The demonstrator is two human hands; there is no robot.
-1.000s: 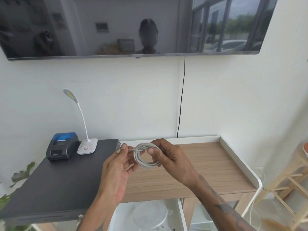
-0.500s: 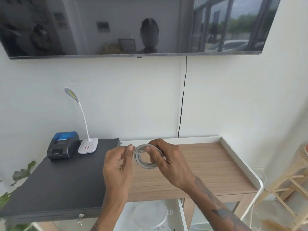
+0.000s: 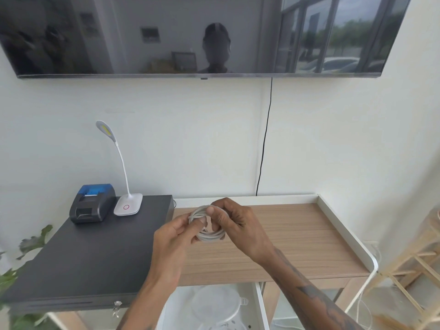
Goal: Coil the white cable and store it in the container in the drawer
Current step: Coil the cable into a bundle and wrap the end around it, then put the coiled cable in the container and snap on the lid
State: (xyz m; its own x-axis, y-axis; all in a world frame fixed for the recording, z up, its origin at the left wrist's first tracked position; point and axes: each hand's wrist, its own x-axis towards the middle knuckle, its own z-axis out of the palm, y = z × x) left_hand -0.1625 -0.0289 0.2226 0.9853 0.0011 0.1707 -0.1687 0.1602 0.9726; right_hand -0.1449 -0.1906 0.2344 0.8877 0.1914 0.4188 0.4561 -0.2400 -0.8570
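The cable [image 3: 207,225] is wound into a compact round coil and held in the air above the wooden table [image 3: 297,236], in front of the person. The left hand [image 3: 172,236] grips the coil's left side with its fingers pinched over the strands, and the right hand [image 3: 234,226] grips the right side with its thumb pressed on the top of the loop. Below the table edge, the white drawer [image 3: 260,306] stands open with a round lidded container [image 3: 215,303] inside.

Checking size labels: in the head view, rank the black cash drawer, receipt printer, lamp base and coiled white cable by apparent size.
1. Flat black cash drawer
2. Black-and-blue receipt printer
3. White lamp base and coiled white cable: look alike; the cable is nearer and partly covered by the hands, so unranked.
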